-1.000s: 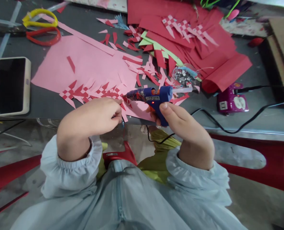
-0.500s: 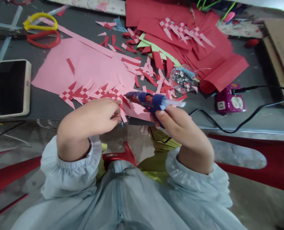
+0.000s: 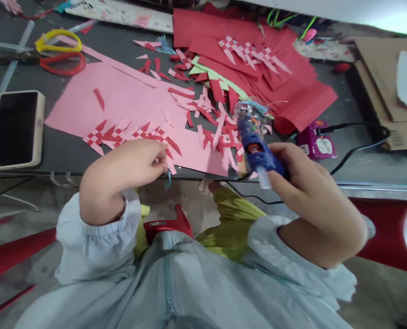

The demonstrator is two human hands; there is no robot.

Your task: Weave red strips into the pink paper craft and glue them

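Note:
My right hand (image 3: pixel 301 180) grips a blue hot glue gun (image 3: pixel 262 159) by its handle, with a clear glue stick poking out of its rear. The gun points away from me, its nose over a clear dish of beads (image 3: pixel 248 108). My left hand (image 3: pixel 131 161) is closed in a pinch at the table's front edge. A small blue tassel (image 3: pixel 168 179) hangs from its fingertips; what else the fingers cover is hidden. Just beyond that hand, woven red-and-pink paper fish (image 3: pixel 97 136) lie in a row on a pink paper sheet (image 3: pixel 121 93).
Paper scraps (image 3: pixel 206 109) litter the middle of the table. Red paper sheets (image 3: pixel 220 25) are piled behind, with more woven fish on top. Scissors (image 3: pixel 61 64) and a phone (image 3: pixel 15 128) lie left. A purple box (image 3: pixel 316 141) with a black cord and cardboard (image 3: pixel 388 77) stand right.
My right hand has drawn the glue gun right, away from my left hand, and its nose has swung from leftward to forward. My left hand stays nearly in place, still pinching.

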